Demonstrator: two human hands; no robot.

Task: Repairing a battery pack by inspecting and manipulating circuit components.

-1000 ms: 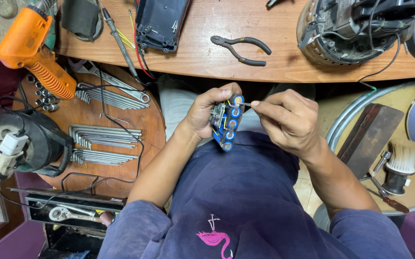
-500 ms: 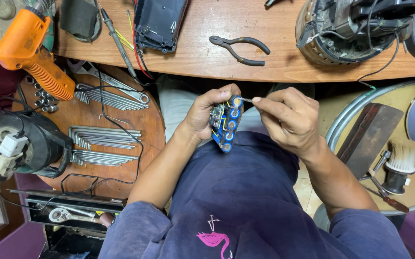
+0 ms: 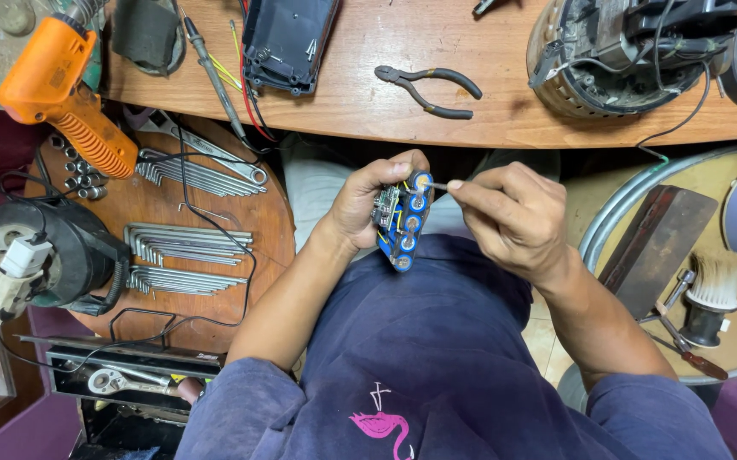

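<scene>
Blue cylindrical-cell battery pack (image 3: 403, 223), held for probing.
L hand (image 3: 367, 204) clamps pack w/ cell ends up; R hand (image 3: 509, 217) pinches thin metal probe (image 3: 438, 186) onto pack's top cell; black pliers (image 3: 428, 88) above pack.

Battery pack (image 3: 404, 223) is blue with silver cell ends and thin yellow wires; heat gun (image 3: 62, 94) bright orange, pliers (image 3: 428, 89) black-handled, bench (image 3: 437, 77) tan wood grain. Shirt (image 3: 437, 358) is dark navy with a small pink bird print, round stool top (image 3: 207, 213) reddish-brown wood under silver hex keys (image 3: 185, 255). Brush (image 3: 713, 285) has pale cream bristles on a black base, cable reel (image 3: 40, 247) black with a cream plug.
</scene>
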